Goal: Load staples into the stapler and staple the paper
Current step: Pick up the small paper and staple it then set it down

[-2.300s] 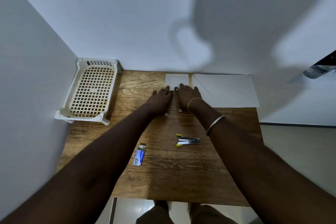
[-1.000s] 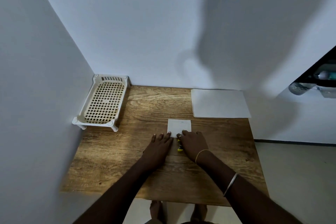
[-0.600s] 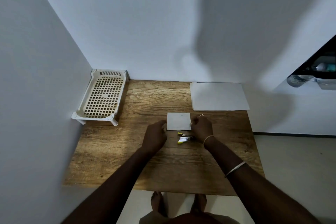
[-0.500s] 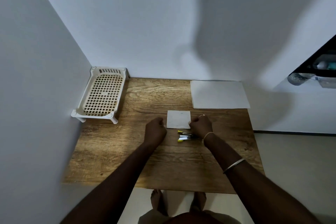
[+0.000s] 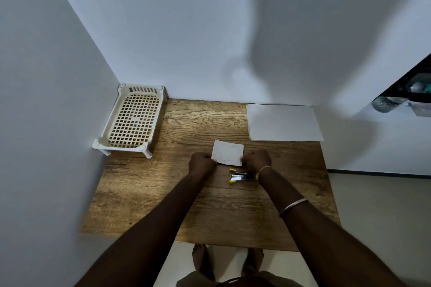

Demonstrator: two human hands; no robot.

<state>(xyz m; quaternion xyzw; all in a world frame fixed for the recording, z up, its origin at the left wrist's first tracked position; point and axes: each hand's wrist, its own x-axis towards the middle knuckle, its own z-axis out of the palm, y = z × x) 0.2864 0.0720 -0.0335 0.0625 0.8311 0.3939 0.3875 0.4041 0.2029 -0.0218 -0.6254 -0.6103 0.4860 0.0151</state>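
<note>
A small folded white paper [image 5: 227, 152] is held over the middle of the wooden table [image 5: 163, 193]. My left hand [image 5: 201, 164] pinches its near left corner and my right hand [image 5: 256, 160] pinches its near right corner. The paper looks slightly lifted and tilted. A small silver stapler with yellow tips [image 5: 240, 176] lies on the table just below the paper, next to my right wrist, with its jaws apart. No staple box is visible.
A cream plastic lattice tray [image 5: 133, 121] stands at the back left against the walls. A large white sheet [image 5: 283, 122] lies flat at the back right corner. The table's near edge is above my bare feet on the floor.
Both hands went from pressing the folded paper flat to closing on its near corners and lifting it a little. The stapler, earlier under my right hand, now lies uncovered.
</note>
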